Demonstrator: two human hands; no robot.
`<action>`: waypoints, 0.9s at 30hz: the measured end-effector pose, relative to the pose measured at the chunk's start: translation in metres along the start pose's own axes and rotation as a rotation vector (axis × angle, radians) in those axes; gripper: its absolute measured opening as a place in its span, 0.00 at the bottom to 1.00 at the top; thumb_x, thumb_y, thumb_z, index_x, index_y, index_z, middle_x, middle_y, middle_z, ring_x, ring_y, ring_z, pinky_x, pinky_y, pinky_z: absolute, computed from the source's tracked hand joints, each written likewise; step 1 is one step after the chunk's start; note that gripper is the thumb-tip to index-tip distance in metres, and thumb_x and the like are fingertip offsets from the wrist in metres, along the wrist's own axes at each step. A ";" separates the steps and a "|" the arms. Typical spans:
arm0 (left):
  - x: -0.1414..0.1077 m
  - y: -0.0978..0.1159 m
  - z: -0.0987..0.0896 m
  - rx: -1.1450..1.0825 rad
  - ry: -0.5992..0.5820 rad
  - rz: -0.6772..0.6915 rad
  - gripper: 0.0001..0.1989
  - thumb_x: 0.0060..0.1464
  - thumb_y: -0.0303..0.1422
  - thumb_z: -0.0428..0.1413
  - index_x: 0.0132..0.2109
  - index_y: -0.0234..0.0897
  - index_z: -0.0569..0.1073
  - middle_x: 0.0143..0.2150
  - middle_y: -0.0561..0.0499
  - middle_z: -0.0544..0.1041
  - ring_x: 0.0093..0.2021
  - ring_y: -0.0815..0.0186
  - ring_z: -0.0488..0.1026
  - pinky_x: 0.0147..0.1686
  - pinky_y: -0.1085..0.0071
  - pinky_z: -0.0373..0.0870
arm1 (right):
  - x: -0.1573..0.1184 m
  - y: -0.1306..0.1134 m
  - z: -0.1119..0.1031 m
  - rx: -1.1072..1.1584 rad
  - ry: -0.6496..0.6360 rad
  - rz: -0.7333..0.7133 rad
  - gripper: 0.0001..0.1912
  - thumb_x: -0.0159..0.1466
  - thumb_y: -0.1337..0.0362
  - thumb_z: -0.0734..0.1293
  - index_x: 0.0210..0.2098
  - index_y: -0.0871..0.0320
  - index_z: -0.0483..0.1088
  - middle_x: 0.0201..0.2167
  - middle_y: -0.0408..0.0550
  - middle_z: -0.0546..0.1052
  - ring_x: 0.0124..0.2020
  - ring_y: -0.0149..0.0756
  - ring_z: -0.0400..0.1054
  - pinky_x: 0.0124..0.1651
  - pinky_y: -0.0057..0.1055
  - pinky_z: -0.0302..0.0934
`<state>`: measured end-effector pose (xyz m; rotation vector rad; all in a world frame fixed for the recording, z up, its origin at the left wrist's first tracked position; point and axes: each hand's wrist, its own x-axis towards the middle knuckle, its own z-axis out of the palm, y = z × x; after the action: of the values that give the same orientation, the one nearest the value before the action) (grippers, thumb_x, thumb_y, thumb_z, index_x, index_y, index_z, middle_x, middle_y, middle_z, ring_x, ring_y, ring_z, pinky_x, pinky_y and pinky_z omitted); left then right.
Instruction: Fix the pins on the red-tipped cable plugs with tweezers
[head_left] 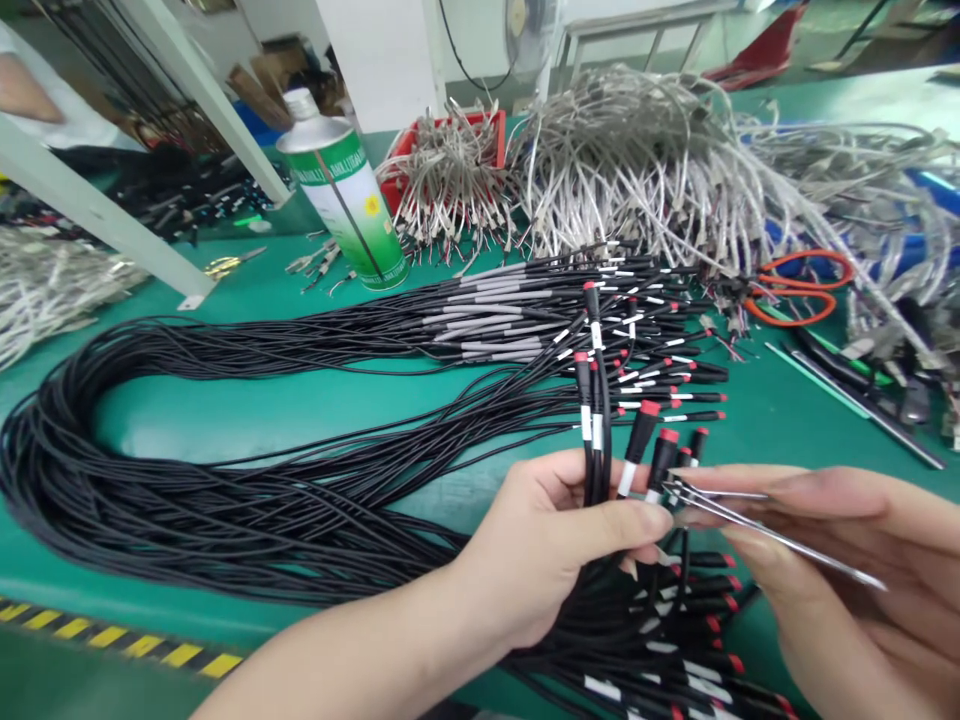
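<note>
My left hand is closed around several black cables with red-tipped connectors and white labels, which stand up out of the fist. Thin metal tweezers are pinched in my right hand, their one end touching the held connectors close to my left thumb. Below and behind both hands lies a large looped bundle of black cables, with more red-tipped ends at its right side. Grey sleeves cover part of the upper run.
A green-and-white metal can stands behind the bundle. Piles of grey cables and a red bin line the back. Orange-handled scissors lie at the right, gold scissors at the left. Part of a person shows top left.
</note>
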<state>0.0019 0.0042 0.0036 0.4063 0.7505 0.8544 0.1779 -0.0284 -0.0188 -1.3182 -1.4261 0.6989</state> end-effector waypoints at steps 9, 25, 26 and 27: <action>-0.002 0.007 0.002 -0.048 -0.021 -0.033 0.07 0.46 0.27 0.64 0.33 0.30 0.75 0.26 0.50 0.78 0.22 0.75 0.71 0.27 0.79 0.67 | 0.003 -0.025 0.013 0.155 0.199 0.235 0.18 0.51 0.58 0.74 0.41 0.44 0.69 0.39 0.46 0.79 0.34 0.40 0.75 0.35 0.30 0.76; -0.001 0.007 0.001 -0.056 -0.066 -0.061 0.05 0.50 0.28 0.61 0.34 0.29 0.76 0.26 0.50 0.78 0.22 0.75 0.72 0.24 0.80 0.67 | 0.001 -0.032 0.018 0.137 0.065 0.195 0.18 0.55 0.61 0.72 0.43 0.41 0.67 0.38 0.43 0.77 0.35 0.39 0.74 0.41 0.34 0.75; -0.001 0.007 0.001 -0.052 -0.070 -0.061 0.05 0.50 0.28 0.61 0.34 0.29 0.76 0.26 0.50 0.77 0.21 0.75 0.72 0.24 0.80 0.67 | 0.000 -0.029 0.016 0.122 0.041 0.175 0.18 0.55 0.62 0.71 0.44 0.41 0.67 0.38 0.43 0.77 0.35 0.39 0.74 0.42 0.33 0.75; -0.001 0.006 0.001 -0.048 -0.072 -0.060 0.05 0.50 0.28 0.61 0.34 0.29 0.76 0.26 0.50 0.77 0.21 0.75 0.72 0.24 0.81 0.67 | 0.000 -0.027 0.015 0.107 0.027 0.154 0.18 0.56 0.63 0.71 0.44 0.41 0.66 0.39 0.43 0.77 0.36 0.38 0.75 0.42 0.33 0.75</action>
<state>-0.0014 0.0069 0.0088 0.3684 0.6715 0.7958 0.1550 -0.0312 0.0011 -1.3574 -1.2578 0.8448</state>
